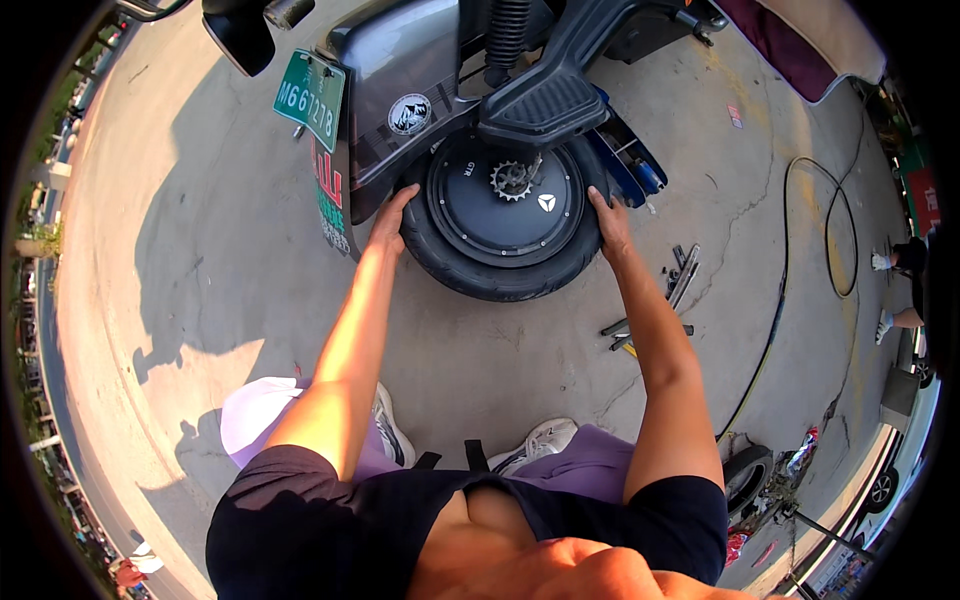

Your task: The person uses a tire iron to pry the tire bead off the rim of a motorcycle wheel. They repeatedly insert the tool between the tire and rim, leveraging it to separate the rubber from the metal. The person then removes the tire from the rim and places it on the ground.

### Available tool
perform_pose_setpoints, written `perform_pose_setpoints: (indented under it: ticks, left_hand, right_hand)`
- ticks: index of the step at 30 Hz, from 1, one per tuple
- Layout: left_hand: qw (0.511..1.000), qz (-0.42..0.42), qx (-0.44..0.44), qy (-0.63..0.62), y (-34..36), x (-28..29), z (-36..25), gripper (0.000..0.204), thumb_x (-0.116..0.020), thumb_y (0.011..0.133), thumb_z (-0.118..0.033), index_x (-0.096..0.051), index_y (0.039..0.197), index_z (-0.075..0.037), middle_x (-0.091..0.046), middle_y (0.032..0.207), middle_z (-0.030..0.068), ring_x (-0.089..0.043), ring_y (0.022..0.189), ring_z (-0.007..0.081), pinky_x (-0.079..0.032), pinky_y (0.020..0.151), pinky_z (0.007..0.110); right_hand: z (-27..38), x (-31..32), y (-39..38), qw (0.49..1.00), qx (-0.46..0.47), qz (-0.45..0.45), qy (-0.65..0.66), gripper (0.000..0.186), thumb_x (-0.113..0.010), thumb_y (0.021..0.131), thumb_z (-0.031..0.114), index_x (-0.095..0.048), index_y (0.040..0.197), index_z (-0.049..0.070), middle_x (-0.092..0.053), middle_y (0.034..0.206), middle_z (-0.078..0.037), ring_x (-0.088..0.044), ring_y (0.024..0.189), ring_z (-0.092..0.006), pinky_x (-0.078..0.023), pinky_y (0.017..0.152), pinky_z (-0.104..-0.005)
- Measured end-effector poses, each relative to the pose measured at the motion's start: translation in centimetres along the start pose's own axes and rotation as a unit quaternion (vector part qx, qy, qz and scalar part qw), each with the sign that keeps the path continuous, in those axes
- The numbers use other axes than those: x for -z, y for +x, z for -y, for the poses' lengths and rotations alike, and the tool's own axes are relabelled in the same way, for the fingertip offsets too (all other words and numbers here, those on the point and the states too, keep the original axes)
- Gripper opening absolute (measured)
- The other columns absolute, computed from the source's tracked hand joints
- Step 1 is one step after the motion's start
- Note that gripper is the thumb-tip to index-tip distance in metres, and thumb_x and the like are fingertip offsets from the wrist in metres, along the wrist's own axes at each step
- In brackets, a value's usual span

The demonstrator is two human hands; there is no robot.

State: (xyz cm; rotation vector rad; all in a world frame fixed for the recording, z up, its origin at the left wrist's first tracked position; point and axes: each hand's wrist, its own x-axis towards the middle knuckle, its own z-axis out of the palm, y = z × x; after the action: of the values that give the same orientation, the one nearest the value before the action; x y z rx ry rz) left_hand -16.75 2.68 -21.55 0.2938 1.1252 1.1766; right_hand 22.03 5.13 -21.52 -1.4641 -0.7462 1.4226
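A scooter wheel (495, 284) with a black tyre and a dark round hub motor (462, 210) is in front of me, partly under the rear of a grey scooter (400, 58). My left hand (393, 217) grips the tyre's left side, fingers toward the far side. On the opposite side, my right hand (613, 226) holds the tyre, its fingers partly hidden. A toothed metal ring (511, 181) sits at the hub's centre. Just above it a black ribbed footrest-like part (545, 105) overhangs the wheel, so whether the axle is seated cannot be seen.
Metal tools (685, 278) lie on the concrete right of my right forearm. A blue-and-black part (632, 165) rests beside the wheel. A black hose (783, 255) curves along the right, near a loose tyre (746, 476). A green plate (310, 98) hangs at the scooter's left.
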Motion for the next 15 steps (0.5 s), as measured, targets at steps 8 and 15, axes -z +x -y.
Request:
perform_pose_setpoints:
  ticks: [8,15]
  left_hand:
    - [0.999,-0.018,-0.018,0.036,1.4,-0.3,0.0,0.053,-0.076,0.075,-0.030,-0.060,0.117,-0.002,-0.065,0.111,0.0097,-0.063,0.100,0.0225,-0.049,0.092,0.036]
    - [0.996,-0.039,-0.055,0.058,0.9,-1.8,-1.5,0.067,-0.072,0.079,-0.045,-0.053,0.126,-0.001,-0.060,0.122,0.0087,-0.059,0.109,0.0225,-0.046,0.097,0.036]
  right_hand:
    - [-4.0,0.4,0.7,0.999,0.023,-0.023,0.020,0.061,-0.072,0.082,0.035,-0.053,0.121,-0.008,-0.063,0.108,-0.016,-0.063,0.091,-0.0212,-0.052,0.079,-0.0294]
    - [-4.4,-1.2,-1.1,0.996,-0.009,-0.052,0.069,0.067,-0.071,0.083,0.038,-0.049,0.124,-0.010,-0.060,0.112,-0.019,-0.062,0.096,-0.0237,-0.051,0.082,-0.0300]
